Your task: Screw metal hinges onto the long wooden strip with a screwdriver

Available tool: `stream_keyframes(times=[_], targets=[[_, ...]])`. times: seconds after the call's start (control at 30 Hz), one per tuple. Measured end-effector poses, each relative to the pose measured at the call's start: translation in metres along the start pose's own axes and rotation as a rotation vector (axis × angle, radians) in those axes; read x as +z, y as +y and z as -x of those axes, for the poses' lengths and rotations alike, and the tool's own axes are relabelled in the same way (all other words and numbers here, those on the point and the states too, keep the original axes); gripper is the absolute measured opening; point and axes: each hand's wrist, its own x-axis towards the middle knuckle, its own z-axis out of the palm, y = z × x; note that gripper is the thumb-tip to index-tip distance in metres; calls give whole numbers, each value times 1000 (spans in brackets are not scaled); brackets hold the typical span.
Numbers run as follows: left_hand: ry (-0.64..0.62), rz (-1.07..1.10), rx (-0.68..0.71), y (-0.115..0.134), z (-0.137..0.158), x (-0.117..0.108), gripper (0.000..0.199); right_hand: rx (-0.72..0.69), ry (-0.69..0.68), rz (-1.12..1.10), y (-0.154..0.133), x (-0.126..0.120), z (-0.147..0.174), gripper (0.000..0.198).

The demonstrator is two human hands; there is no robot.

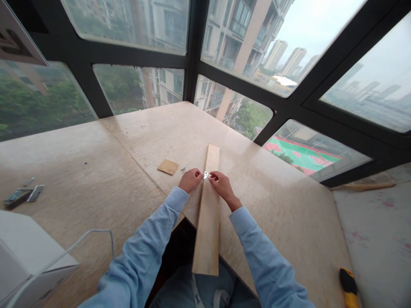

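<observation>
A small silver metal hinge (206,175) with dark holes sits over the left edge of a long pale wooden board (208,231). From the left, my left hand (191,180) closes its fingertips at the hinge's edge. My right hand (222,185) has curled fingers at the hinge's other side, above the board. Whether the hinge rests on the wood or is held just over it is hard to make out. A few small screws (183,169) lie left of my left hand, beside a square wooden piece (168,167) with small holes.
The board spans the stone-like countertop (272,205) and juts over its front edge towards my lap. More metal hardware (24,196) lies far left, near a white box (28,256) with a cable (96,231). A yellow-and-black tool (349,284) is at lower right. Windows surround the counter.
</observation>
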Motion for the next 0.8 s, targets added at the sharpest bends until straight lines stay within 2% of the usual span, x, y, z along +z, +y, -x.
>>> stream_keyframes(times=[0.03,0.1,0.17,0.23,0.5,0.7,0.8], targets=[[-51,80,-57,-1,-1,3,19,-2,-7,19,-2,0,-1,24],[-122,215,-166,-4,-4,9,32,0,-21,65,-6,1,-6,23],[-139,282,-238,-5,-7,13,39,6,-40,122,-10,2,-13,16],[-139,309,-258,-5,-8,15,35,18,-59,182,-13,3,-21,14],[-127,440,-238,-4,-3,19,1,47,-113,346,-16,9,-35,15],[-58,525,-107,-12,-5,33,18,-45,-130,366,-13,6,-32,12],[-62,593,-84,-14,-6,37,11,-112,-125,353,-11,4,-30,13]])
